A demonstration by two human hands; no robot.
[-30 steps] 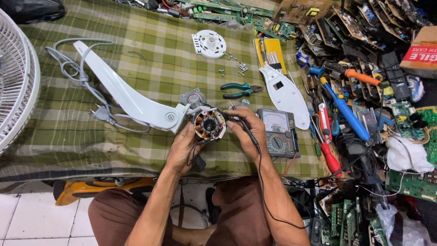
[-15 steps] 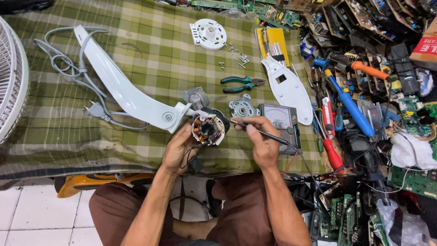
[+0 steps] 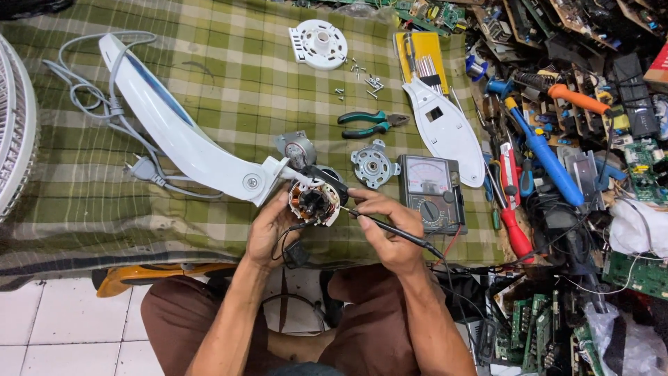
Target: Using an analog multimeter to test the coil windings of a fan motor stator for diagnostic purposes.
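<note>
The fan motor [image 3: 316, 202], with its copper windings showing, sits at the near edge of the table [image 3: 209, 90], joined to the end of the long white fan neck [image 3: 174, 132] that lies across the green checked cloth. The left hand [image 3: 273, 230] cups the motor from below, its fingers closed around the housing. The right hand [image 3: 386, 230] grips a black test probe [image 3: 386, 228] like a pen, fingers clenched on it, with the tip touching the motor's right side. The probe's lead runs down off the table edge. Just right of the right hand lies an analogue multimeter [image 3: 431, 191], and beside it a round metal motor cover [image 3: 374, 165]. Farther back lie green-handled pliers [image 3: 369, 124], loose screws [image 3: 362, 76] and a round white plastic cap [image 3: 318, 43]. A grey power cord [image 3: 97, 104] curls by the neck, and a heap of tools and circuit boards [image 3: 577, 139] fills the right.
</note>
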